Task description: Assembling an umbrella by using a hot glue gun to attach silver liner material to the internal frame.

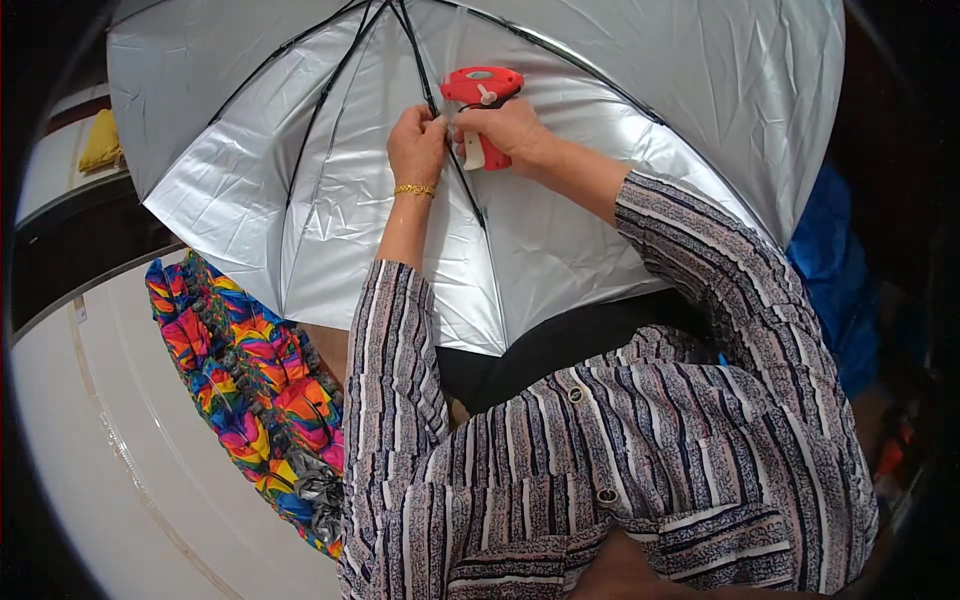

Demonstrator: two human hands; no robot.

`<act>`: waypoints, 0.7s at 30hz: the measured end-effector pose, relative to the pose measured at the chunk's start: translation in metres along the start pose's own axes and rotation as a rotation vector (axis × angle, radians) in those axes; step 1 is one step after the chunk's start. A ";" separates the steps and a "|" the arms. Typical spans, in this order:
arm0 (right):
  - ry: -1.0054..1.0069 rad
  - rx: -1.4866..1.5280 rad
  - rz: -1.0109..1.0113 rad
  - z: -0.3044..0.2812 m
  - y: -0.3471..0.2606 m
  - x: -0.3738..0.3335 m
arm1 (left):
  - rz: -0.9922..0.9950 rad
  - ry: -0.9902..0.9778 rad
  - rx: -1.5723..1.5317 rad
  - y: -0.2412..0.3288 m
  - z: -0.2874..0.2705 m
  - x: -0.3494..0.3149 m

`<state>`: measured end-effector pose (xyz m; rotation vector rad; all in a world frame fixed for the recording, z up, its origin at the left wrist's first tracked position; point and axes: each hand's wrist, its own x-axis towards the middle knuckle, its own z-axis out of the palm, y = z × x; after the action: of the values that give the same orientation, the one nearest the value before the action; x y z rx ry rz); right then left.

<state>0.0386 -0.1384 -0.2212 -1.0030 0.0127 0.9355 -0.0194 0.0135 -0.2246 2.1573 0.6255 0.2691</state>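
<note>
An opened umbrella with a silver lining [560, 250] spreads across my lap, its inside facing me. Black ribs [322, 95] run over the lining. My right hand [508, 132] is wrapped round a red tagging gun [485, 82] with a white trigger, its front end toward the left. Close beside it, my left hand [417, 148] is closed at a black rib, fingertips pinched together near the gun's tip. Whatever small piece lies between those fingertips is hidden. A gold bracelet [414, 189] circles my left wrist.
Rows of folded, rainbow-coloured umbrellas [240, 370] lie to my left, on or against a white surface [90, 420]. A yellow bundle [100, 140] sits farther off at the left. Blue plastic-like material [835, 280] is at the right, behind the umbrella's edge.
</note>
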 end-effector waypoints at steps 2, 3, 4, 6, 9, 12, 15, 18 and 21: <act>-0.045 0.038 0.000 -0.002 0.000 0.000 | -0.010 0.013 -0.014 -0.001 0.001 0.000; -0.070 0.082 0.002 -0.003 0.000 0.001 | -0.014 0.021 -0.022 -0.001 0.001 0.000; -0.104 0.130 0.002 -0.004 0.000 0.002 | 0.002 0.028 -0.022 -0.001 0.001 -0.001; -0.127 0.153 0.037 -0.006 -0.002 0.003 | 0.003 0.030 -0.038 0.000 0.002 -0.001; -0.155 0.184 0.083 -0.010 -0.006 0.005 | -0.002 0.040 -0.026 0.002 0.002 -0.001; -0.155 0.197 0.098 -0.014 -0.013 0.004 | -0.006 0.026 -0.057 0.004 0.005 0.003; -0.155 0.210 0.121 -0.015 -0.018 0.000 | 0.017 0.040 -0.065 0.005 0.006 0.003; -0.151 0.204 0.141 -0.014 -0.021 -0.002 | 0.021 0.040 -0.033 0.006 0.005 0.002; -0.168 0.193 0.144 -0.015 -0.022 -0.001 | 0.016 0.022 -0.049 0.009 0.004 -0.001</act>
<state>0.0587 -0.1537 -0.2137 -0.7502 0.0339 1.1262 -0.0159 0.0057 -0.2197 2.1155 0.6078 0.3147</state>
